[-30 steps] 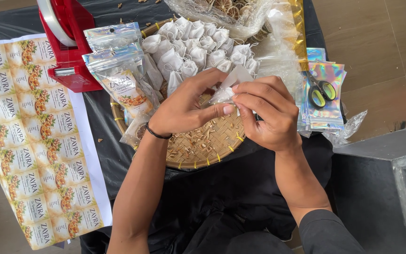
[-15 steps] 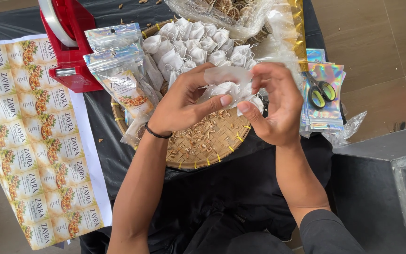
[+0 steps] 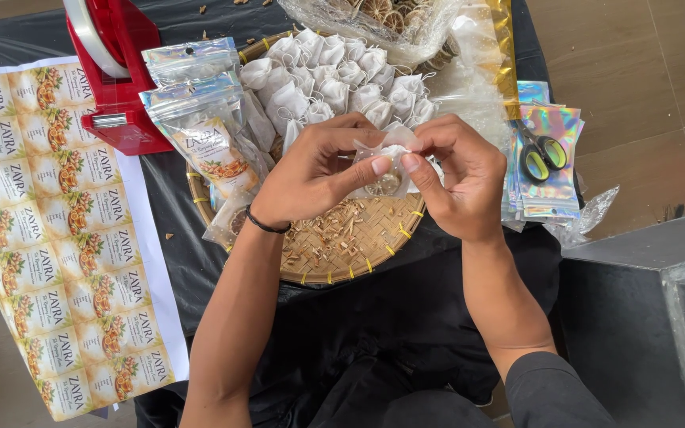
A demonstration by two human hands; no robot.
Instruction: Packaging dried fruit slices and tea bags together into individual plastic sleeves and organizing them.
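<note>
Above the woven tray (image 3: 334, 265), both hands (image 3: 394, 170) pinch a small pouch (image 3: 386, 158), mouth up

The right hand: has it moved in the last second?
Yes. The right hand has shifted slightly away from the scissors, toward the middle of the basket, meeting the left hand on the sachet.

Basket (image 3: 334, 269) sits centre on the desk (image 3: 176, 261). Sachets (image 3: 334, 75) are piled in its far half, loose shavings (image 3: 331, 234) in its near half. Pouches (image 3: 208, 127) lean on its left rim. Dispenser (image 3: 116, 71) stands far left; label sheet (image 3: 57, 238) lies left. Scissors (image 3: 543, 152) rest on a pouch stack (image 3: 549, 182), right.
</note>
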